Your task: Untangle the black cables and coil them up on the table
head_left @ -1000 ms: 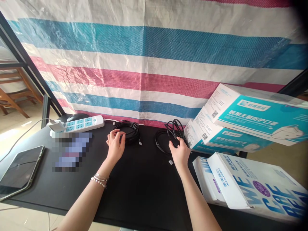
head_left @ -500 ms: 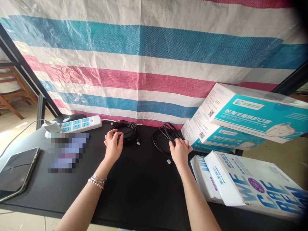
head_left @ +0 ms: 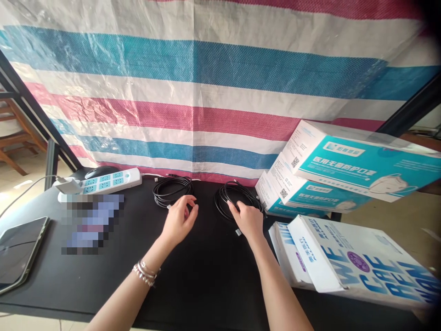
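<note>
Two coils of black cable lie near the back of the black table [head_left: 206,276]. My left hand [head_left: 179,221] is at the near right edge of the left coil [head_left: 171,191], thumb and forefinger pinched together where that cable's plug end lies. A small white plug [head_left: 168,207] shows at the coil's near side. My right hand [head_left: 247,220] rests on the near part of the right coil [head_left: 229,195], fingers curled over its strands. The right coil lies flat, and a white plug [head_left: 237,232] sits just below my right hand.
A white and blue power strip [head_left: 110,179] with a charger plugged in and a dark mouse [head_left: 99,171] sit at the back left. A tablet [head_left: 17,250] lies at the left edge. Mask boxes [head_left: 344,161] and white packets [head_left: 344,262] crowd the right side. A striped tarp [head_left: 206,92] hangs behind.
My left hand has left the left coil's near left side and moved right to its plug end. My right hand has lowered the raised right coil flat onto the table.
</note>
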`<action>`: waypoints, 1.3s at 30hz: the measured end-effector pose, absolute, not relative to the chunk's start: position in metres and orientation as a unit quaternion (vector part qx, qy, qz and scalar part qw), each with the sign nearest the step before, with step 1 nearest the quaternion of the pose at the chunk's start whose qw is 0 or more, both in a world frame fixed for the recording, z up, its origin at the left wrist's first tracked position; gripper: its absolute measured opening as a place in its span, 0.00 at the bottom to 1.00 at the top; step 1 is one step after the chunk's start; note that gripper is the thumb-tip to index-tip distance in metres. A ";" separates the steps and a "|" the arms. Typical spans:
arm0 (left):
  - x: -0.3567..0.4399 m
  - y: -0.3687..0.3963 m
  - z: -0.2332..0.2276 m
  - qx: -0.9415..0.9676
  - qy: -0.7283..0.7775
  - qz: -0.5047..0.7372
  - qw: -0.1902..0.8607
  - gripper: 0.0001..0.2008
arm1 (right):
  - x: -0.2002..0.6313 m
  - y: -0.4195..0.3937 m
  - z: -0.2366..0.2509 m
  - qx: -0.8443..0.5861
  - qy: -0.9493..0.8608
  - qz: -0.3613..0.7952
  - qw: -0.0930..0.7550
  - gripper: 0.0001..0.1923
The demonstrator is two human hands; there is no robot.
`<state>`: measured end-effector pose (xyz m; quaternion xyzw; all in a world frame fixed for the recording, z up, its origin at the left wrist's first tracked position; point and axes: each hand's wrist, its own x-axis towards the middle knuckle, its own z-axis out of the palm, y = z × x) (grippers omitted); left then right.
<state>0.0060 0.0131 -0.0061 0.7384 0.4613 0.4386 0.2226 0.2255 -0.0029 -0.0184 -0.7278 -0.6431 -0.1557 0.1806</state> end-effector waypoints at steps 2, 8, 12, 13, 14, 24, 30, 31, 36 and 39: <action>0.023 0.014 0.000 0.697 0.472 0.405 0.357 0.17 | 0.222 -0.005 -0.017 -0.696 -0.662 -0.195 0.198 0.25; 0.051 0.023 0.007 0.508 0.431 0.354 0.656 0.25 | 0.201 -0.017 -0.009 -0.597 -0.708 -0.262 0.272 0.20; 0.052 0.026 -0.005 0.450 0.416 0.362 0.703 0.17 | 0.187 -0.020 -0.010 -0.526 -0.755 -0.250 0.302 0.17; 0.051 0.026 -0.008 0.437 0.423 0.362 0.707 0.16 | 0.185 -0.020 -0.011 -0.514 -0.764 -0.244 0.306 0.17; 0.049 0.027 -0.011 0.424 0.424 0.366 0.712 0.14 | 0.183 -0.020 -0.012 -0.504 -0.771 -0.237 0.309 0.16; 0.039 0.034 -0.021 0.403 0.383 0.389 0.735 0.15 | 0.196 -0.026 0.004 -0.472 -0.755 -0.120 0.440 0.09; 0.039 0.033 -0.026 0.538 0.361 0.406 0.644 0.24 | 0.239 -0.007 -0.012 -0.571 -0.563 -0.118 0.586 0.11; 0.039 0.034 -0.026 0.562 0.356 0.417 0.619 0.23 | 0.246 -0.003 -0.017 -0.590 -0.537 -0.100 0.595 0.12; 0.037 0.038 -0.028 0.671 0.331 0.471 0.468 0.18 | 0.267 0.013 -0.037 -0.649 -0.487 -0.007 0.585 0.23; 0.036 0.039 -0.029 0.693 0.332 0.480 0.423 0.16 | 0.271 0.017 -0.044 -0.654 -0.492 0.072 0.570 0.28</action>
